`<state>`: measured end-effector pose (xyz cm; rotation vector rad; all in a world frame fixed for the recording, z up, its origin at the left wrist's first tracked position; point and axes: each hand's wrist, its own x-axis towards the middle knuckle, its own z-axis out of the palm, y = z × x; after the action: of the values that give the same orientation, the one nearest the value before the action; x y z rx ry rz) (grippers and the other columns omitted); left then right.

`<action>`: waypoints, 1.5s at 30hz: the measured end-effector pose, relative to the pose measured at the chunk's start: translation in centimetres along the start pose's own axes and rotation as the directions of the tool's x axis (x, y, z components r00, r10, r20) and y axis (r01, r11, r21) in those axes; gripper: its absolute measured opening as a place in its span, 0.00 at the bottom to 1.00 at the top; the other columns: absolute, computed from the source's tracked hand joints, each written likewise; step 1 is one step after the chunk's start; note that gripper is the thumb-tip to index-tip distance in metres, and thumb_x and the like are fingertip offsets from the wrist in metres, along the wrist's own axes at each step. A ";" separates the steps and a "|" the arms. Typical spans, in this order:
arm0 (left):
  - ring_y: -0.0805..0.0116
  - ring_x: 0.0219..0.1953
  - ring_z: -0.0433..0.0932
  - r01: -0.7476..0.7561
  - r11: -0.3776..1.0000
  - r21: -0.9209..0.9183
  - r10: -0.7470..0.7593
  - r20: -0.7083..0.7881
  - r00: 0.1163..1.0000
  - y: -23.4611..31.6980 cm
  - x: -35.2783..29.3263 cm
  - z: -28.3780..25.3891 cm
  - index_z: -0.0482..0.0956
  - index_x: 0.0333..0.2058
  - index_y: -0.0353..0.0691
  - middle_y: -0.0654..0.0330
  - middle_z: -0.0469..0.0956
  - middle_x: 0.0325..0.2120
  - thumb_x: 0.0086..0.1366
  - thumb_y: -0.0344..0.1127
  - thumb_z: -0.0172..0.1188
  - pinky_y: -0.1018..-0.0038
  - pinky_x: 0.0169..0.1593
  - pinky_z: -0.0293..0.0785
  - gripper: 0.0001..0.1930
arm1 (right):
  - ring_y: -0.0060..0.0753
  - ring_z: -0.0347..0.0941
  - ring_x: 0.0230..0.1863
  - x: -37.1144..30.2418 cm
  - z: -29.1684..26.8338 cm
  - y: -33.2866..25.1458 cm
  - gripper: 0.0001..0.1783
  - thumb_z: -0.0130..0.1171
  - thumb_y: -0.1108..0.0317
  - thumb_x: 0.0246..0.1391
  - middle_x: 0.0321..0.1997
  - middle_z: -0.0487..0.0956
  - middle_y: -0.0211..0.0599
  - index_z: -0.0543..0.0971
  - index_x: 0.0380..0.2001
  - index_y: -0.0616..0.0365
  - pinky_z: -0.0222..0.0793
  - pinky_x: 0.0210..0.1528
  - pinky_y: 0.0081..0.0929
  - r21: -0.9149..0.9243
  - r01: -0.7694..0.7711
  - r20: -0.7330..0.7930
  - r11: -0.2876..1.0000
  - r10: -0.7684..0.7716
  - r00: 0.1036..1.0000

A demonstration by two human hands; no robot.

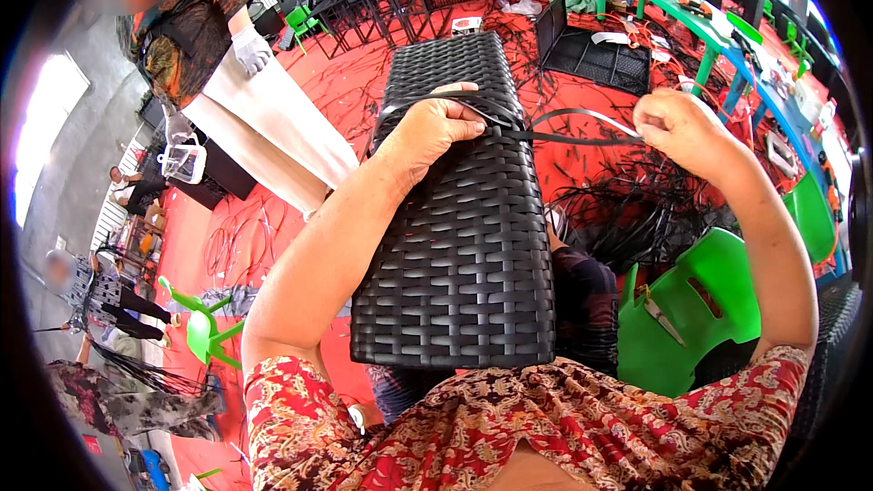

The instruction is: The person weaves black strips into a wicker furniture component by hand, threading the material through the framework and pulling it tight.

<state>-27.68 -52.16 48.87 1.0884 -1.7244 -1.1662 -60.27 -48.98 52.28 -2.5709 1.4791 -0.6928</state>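
Note:
A long black woven wicker piece [450, 264] lies across my lap, stretching away from me. Near its far half, my left hand [441, 127] is closed, thumb and fingers pinching a flat black plastic strip [582, 138] at the right edge of the weave. Out to the right, away from the wicker, my right hand [677, 130] is closed on the same strip, which runs between both hands in a narrow loop. The strip's end inside my right fingers is hidden.
A green plastic chair [700, 300] stands at my right, with a scissors-like tool [664, 316] on it. Loose black strips [627, 209] litter the red floor. A person [218, 55] in gloves stands at the far left. A long green-topped table [668, 5] runs along the right.

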 end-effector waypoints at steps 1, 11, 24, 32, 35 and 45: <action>0.78 0.38 0.73 -0.026 1.000 -0.003 0.026 -0.005 1.000 -0.1 0.2 -0.2 0.80 0.35 0.32 0.65 0.78 0.33 0.55 0.24 0.59 0.80 0.51 0.64 0.08 | 0.38 0.71 0.30 0.3 0.0 -0.6 0.04 0.56 0.70 0.45 0.26 0.73 0.38 0.74 0.24 0.59 0.66 0.33 0.34 -0.167 0.070 -0.100 0.983 -0.088 0.991; 0.75 0.36 0.74 -0.055 0.949 -0.312 0.055 -0.008 0.998 -0.1 0.4 -1.6 0.79 0.35 0.30 0.60 0.77 0.38 0.57 0.26 0.57 0.79 0.46 0.67 0.08 | 0.18 0.68 0.25 5.8 6.4 -9.6 0.12 0.50 0.67 0.59 0.26 0.73 0.28 0.76 0.37 0.65 0.66 0.29 0.17 0.663 -0.042 0.145 0.747 -0.073 0.987; 0.68 0.34 0.77 -0.027 0.763 0.646 0.087 -0.061 0.994 1.0 -1.5 -2.9 0.82 0.31 0.43 0.60 0.80 0.26 0.55 0.41 0.56 0.69 0.50 0.63 0.11 | 0.11 0.56 0.22 9.3 8.9 -8.7 0.12 0.58 0.64 0.54 0.18 0.64 0.17 0.73 0.21 0.57 0.53 0.24 0.16 0.632 -0.010 0.150 0.775 -0.110 0.983; 0.57 0.66 0.45 -0.095 0.341 0.935 0.000 0.101 0.995 0.1 -0.2 -2.6 0.82 0.38 0.61 0.56 0.48 0.65 0.56 0.51 0.50 0.49 0.62 0.39 0.14 | 0.13 0.56 0.21 10.0 7.9 -8.9 0.12 0.58 0.67 0.48 0.16 0.61 0.21 0.71 0.16 0.58 0.55 0.24 0.20 0.404 -0.016 0.265 0.914 -0.100 0.959; 0.56 0.68 0.40 -0.069 0.479 0.875 -0.034 0.097 0.995 -0.3 -0.1 -2.9 0.80 0.43 0.58 0.54 0.48 0.64 0.58 0.50 0.50 0.54 0.64 0.36 0.16 | 0.17 0.60 0.24 10.4 7.9 -8.9 0.10 0.60 0.66 0.48 0.19 0.65 0.25 0.74 0.19 0.59 0.59 0.29 0.21 0.399 0.008 0.301 0.917 -0.139 0.944; 0.75 0.38 0.76 -0.029 0.853 0.521 0.022 0.019 1.000 -1.3 0.0 -2.8 0.81 0.37 0.35 0.59 0.80 0.36 0.54 0.37 0.63 0.80 0.48 0.67 0.14 | 0.28 0.66 0.37 10.1 8.0 -8.3 0.08 0.60 0.67 0.48 0.28 0.69 0.33 0.76 0.23 0.60 0.62 0.40 0.25 0.351 0.068 0.287 0.934 -0.176 0.942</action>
<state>-24.79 -53.27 48.43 1.3673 -2.1254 -0.6922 -45.89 -54.24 51.07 -2.3831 1.0096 -0.4677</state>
